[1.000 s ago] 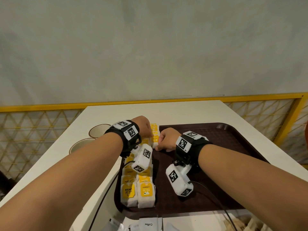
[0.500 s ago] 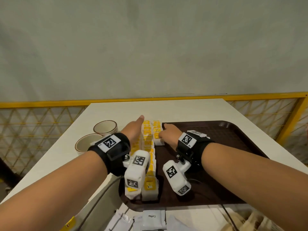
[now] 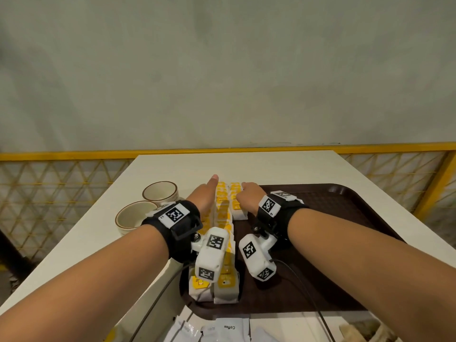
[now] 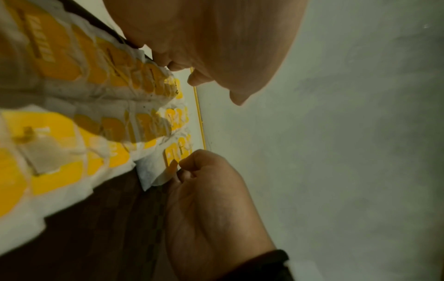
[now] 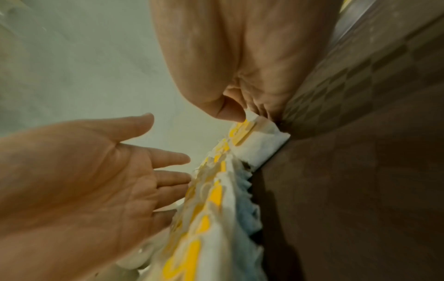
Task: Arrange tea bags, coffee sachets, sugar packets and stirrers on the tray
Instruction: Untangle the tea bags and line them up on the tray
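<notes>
Yellow-and-white tea bags (image 3: 223, 213) lie in overlapping rows along the left side of the dark brown tray (image 3: 333, 218). My left hand (image 3: 203, 196) is flat, with straight fingers against the left flank of the rows and the thumb up. In the right wrist view its open palm (image 5: 84, 171) faces the tea bags (image 5: 209, 199). My right hand (image 3: 249, 197) is curled at the far end of the short right row. Its thumb and fingers pinch one tea bag (image 5: 254, 131), also visible in the left wrist view (image 4: 173, 157). Wrist cameras hide the rows' middle.
Two cream bowls (image 3: 160, 193) (image 3: 134, 215) stand on the white table left of the tray. White coffee sachets (image 3: 232, 328) lie at the near edge below the tray. A yellow railing (image 3: 431, 183) borders the table. The tray's right half is bare.
My left hand has gone from curled over the tea bags to flat and straight along their left side. My right hand stays at the far end of the right row.
</notes>
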Demonstrator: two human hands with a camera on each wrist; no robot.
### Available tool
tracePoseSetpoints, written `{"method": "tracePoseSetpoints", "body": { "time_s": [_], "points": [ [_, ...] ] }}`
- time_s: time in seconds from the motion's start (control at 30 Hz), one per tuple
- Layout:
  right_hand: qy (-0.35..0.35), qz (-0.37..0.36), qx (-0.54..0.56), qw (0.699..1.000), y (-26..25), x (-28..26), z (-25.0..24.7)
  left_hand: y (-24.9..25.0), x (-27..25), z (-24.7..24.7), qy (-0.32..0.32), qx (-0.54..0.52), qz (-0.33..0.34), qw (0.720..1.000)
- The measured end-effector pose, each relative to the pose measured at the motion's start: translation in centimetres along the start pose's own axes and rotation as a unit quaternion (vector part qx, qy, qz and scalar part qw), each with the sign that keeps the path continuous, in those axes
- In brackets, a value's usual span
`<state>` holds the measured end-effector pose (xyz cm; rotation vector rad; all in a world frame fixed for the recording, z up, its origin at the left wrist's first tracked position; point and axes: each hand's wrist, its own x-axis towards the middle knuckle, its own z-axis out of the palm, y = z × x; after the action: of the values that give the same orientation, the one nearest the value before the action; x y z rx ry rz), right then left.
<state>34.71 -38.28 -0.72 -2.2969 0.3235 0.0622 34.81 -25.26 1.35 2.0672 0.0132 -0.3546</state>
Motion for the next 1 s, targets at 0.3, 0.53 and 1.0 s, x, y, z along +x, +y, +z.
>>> {"method": "tracePoseSetpoints", "body": {
  "time_s": [0.3,0.53,1.0],
  "points": [
    [0.055,-0.029,0.018,0.998,1.0,-0.5,-1.3,0.9,1.5,-0.7,-0.019,0.188,0.031,0.981],
    [0.024,-0.095,-0.021,0.995,2.2,-1.3,-1.8,2.2,3.2,0.3,-0.008,0.351,0.119,0.929],
    [-0.008,-0.12,-0.068,0.99,2.2,-1.1,-1.3,2.4,3.7,1.7,-0.02,0.493,0.106,0.863]
  ]
}}
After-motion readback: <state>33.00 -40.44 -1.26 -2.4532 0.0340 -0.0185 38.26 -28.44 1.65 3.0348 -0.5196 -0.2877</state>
